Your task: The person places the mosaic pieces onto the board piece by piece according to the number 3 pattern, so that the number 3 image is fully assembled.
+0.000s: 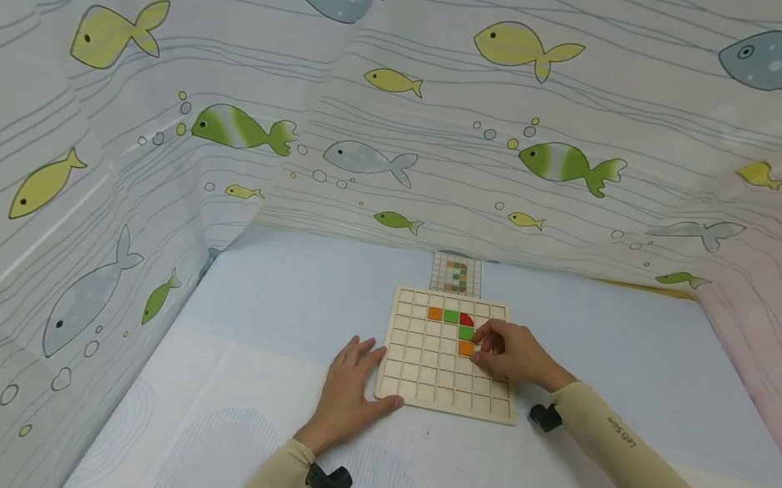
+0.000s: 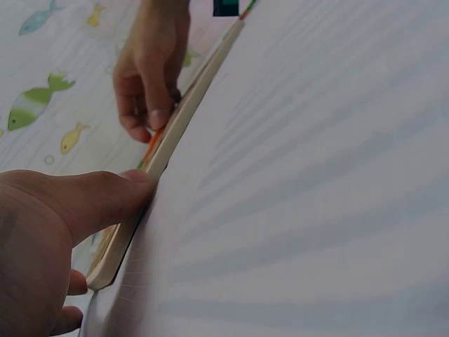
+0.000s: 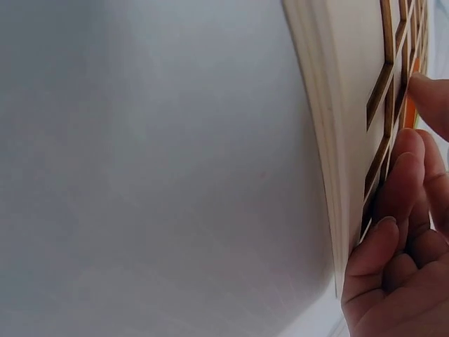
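A wooden grid board (image 1: 428,372) lies flat on the table. In its upper rows are an orange square tile (image 1: 435,314), a green one (image 1: 452,316), a red rounded-corner piece (image 1: 466,319) and, below that, another green tile (image 1: 466,334). Under this green tile is a second orange tile (image 1: 466,348), which my right hand (image 1: 513,352) pinches at its right side with thumb and fingertips. My left hand (image 1: 347,394) rests spread at the board's lower left corner, its thumb (image 2: 116,200) against the near edge. The right fingers cover part of the grid.
Just behind the board, a small card (image 1: 457,275) shows a printed grid with coloured squares. Fish-patterned sheeting (image 1: 408,128) rises at the back and both sides. A pale cloth (image 1: 275,311) covers the table. Black wrist devices (image 1: 329,482) are strapped over both beige sleeves.
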Motion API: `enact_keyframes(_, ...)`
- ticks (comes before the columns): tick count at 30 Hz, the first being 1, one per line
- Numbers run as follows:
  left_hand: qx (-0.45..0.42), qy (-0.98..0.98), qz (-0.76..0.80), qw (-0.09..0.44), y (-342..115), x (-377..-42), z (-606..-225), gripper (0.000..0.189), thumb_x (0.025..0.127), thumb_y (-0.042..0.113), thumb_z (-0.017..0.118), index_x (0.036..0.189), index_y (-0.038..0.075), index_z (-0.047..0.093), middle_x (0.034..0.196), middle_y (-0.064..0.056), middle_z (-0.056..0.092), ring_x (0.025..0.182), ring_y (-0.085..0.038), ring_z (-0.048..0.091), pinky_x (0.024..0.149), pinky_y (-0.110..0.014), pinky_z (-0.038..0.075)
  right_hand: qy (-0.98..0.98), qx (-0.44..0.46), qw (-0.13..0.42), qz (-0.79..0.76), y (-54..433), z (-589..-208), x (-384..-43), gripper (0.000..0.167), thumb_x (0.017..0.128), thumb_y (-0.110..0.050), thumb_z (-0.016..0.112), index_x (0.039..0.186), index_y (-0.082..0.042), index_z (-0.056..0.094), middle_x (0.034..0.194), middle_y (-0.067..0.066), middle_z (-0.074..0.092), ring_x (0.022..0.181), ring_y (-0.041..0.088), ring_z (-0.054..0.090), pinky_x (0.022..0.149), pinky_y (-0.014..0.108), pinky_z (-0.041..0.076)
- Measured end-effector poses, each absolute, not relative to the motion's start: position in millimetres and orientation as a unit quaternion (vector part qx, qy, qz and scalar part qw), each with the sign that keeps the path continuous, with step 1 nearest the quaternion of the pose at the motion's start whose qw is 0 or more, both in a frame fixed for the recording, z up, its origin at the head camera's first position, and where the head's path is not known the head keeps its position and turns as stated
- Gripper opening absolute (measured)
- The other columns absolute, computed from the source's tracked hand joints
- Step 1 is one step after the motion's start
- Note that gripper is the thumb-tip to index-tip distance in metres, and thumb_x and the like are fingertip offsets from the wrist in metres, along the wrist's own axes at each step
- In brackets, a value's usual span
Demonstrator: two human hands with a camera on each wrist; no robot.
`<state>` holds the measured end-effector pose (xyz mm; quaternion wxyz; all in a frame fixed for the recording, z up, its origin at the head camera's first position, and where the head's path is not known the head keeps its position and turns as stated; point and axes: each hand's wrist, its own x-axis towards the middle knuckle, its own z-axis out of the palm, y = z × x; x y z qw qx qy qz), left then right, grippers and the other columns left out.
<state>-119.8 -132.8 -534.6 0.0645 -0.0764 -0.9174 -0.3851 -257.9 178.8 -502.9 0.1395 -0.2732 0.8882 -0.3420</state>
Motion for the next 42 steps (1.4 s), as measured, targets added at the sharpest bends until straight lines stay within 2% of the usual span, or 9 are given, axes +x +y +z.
enact_keyframes(20, -0.073, -0.917, -0.387, 0.063, -132.2, -119.3, -534.9, 0.078, 0.085, 0.040, 0.084, 0.149, 0.003, 0.057, 0.160, -0.021, 0.046, 0.158, -0.047, 0.026, 0.124, -0.071, 0.024, 0.885, -0.272, 0.130, -0.354, 178.8, -507.3, -258.9, 0.024, 0.093, -0.019, 0.083, 0.110, -0.008, 0.072, 0.086, -0.001, 0.063, 0.075, 0.013, 0.054, 0.065, 0.023, 0.045)
enact_keyframes(42, -0.076, -0.917, -0.386, 0.066, -133.0, -119.1, -535.7, 0.079, 0.085, 0.042, 0.084, 0.149, 0.004, 0.058, 0.160, -0.021, 0.046, 0.158, -0.047, 0.026, 0.124, -0.071, 0.025, 0.883, -0.264, 0.129, -0.366, 178.2, -508.4, -258.0, 0.025, 0.092, -0.018, 0.083, 0.113, -0.009, 0.071, 0.086, -0.001, 0.064, 0.074, 0.013, 0.054, 0.064, 0.022, 0.044)
